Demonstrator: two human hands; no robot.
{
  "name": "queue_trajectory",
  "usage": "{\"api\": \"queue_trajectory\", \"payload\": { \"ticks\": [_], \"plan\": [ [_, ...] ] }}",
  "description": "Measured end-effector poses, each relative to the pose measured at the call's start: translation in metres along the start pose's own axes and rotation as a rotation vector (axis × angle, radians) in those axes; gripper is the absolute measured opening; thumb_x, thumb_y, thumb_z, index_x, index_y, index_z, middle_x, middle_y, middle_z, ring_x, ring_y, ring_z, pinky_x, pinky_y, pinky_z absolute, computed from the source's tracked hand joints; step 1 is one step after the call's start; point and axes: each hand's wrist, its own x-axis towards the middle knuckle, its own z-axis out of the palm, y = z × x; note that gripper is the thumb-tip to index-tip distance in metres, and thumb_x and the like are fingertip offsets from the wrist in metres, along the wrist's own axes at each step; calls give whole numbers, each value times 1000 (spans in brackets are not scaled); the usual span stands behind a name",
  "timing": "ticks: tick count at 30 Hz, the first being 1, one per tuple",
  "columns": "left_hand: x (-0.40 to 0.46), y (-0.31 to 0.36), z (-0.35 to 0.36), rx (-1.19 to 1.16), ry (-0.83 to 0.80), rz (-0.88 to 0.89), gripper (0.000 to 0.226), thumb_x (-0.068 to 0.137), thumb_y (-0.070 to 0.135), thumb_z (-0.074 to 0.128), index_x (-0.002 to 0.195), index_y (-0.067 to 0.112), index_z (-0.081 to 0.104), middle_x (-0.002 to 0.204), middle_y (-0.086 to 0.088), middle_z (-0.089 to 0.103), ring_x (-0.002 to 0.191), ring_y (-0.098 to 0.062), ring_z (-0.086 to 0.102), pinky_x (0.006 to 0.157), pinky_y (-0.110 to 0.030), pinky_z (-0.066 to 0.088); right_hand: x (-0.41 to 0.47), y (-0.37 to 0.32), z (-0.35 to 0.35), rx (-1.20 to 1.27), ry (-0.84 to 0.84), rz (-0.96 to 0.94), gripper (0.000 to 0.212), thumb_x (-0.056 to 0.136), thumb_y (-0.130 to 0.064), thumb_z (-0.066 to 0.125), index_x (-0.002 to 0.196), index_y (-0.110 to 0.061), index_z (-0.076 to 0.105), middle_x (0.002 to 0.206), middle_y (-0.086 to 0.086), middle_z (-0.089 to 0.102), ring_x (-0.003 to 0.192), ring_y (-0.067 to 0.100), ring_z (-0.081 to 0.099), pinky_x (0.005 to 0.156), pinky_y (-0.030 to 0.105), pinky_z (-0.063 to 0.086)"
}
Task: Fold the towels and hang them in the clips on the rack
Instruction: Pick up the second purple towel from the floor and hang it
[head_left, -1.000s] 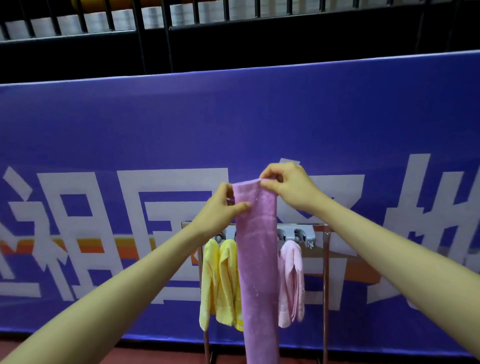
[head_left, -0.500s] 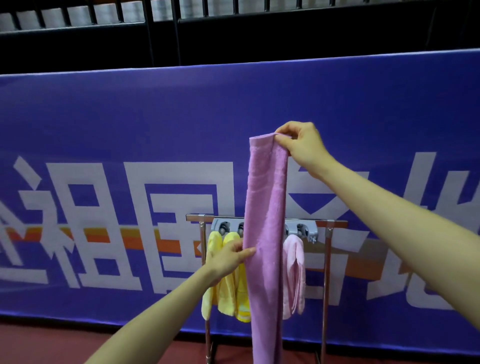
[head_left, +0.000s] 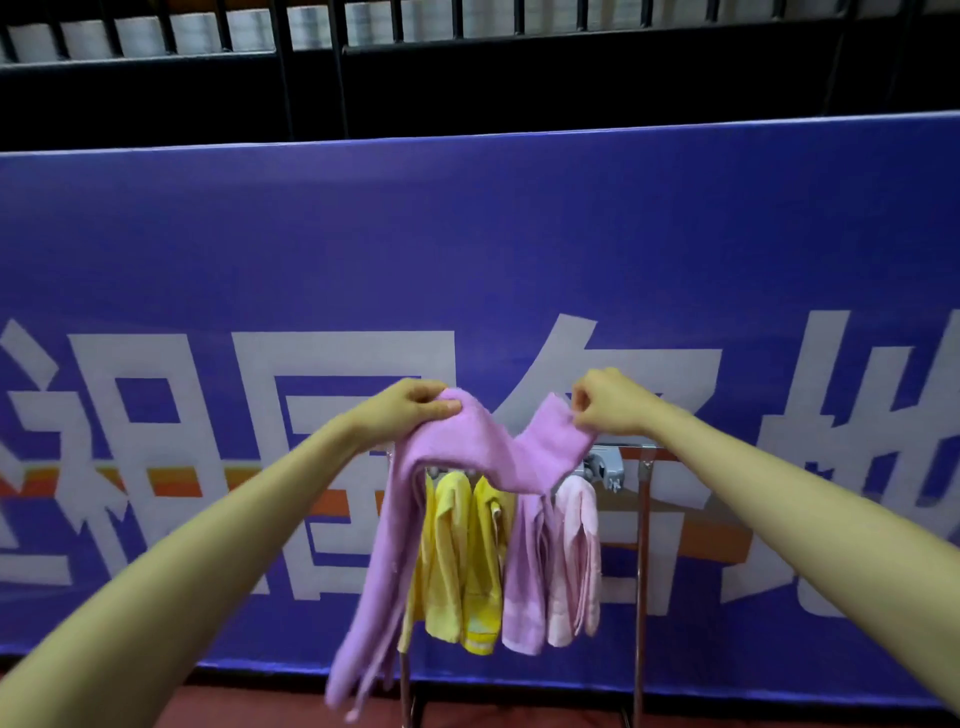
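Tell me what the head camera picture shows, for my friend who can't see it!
Two hands, left hand and right hand, hold a purple towel sagging between them in front of a rack. Two yellow towels and a pink towel hang from the rack, with a blue banner behind.

Purple towel (head_left: 467, 447) now doubled betw both hands; left hand (head_left: 410, 408) prob. took lower end.

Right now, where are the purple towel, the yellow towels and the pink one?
purple towel (head_left: 470, 447): head view, upper fold
yellow towels (head_left: 449, 551): head view, left one's middle
pink towel (head_left: 576, 551): head view, middle
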Motion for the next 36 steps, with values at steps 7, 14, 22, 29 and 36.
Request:
{"api": "queue_trajectory", "payload": {
  "ticks": [7, 14, 22, 29, 36],
  "plan": [
    [21, 50, -31, 410, -188, 117, 22, 91, 25, 62, 85, 4, 64, 73, 4, 56, 68, -7, 49, 66, -24, 43, -13, -34, 12, 737, -14, -61, 9, 79, -5, 69, 86, -10, 67, 78, 1, 67, 71, 11, 62, 71, 32, 51],
    [19, 75, -31, 562, -253, 90, 22, 90, 30, 62, 91, 9, 68, 84, -6, 65, 72, -10, 55, 72, -29, 48, -18, -72, 16, 994, -120, -192, 18, 83, -4, 63, 99, -10, 68, 96, 2, 68, 85, 6, 60, 72, 21, 42],
    [5, 67, -30, 433, -184, 17, 21, 88, 35, 64, 78, 17, 67, 68, 11, 59, 62, -5, 51, 62, -19, 42, -13, -74, 15, 1129, -47, -123, 17, 85, 0, 56, 73, -11, 57, 66, 1, 54, 60, 9, 48, 52, 15, 41],
    [-10, 18, -17, -121, -99, -121, 45, 79, 48, 66, 86, 4, 71, 78, -9, 62, 70, -21, 51, 62, -27, 42, -9, -61, -6, 1076, 134, -92, 29, 86, -1, 50, 62, -17, 46, 58, -7, 45, 55, 4, 38, 50, 20, 32],
    [-18, -7, -33, -284, -61, -118, 71, 51, 65, 80, 89, 5, 70, 76, -9, 65, 66, -18, 58, 60, -27, 46, -10, -19, -6, 1129, 276, 86, 32, 76, -2, 51, 55, -17, 33, 57, -2, 32, 55, 10, 27, 48, 26, 24]
  ]
}}
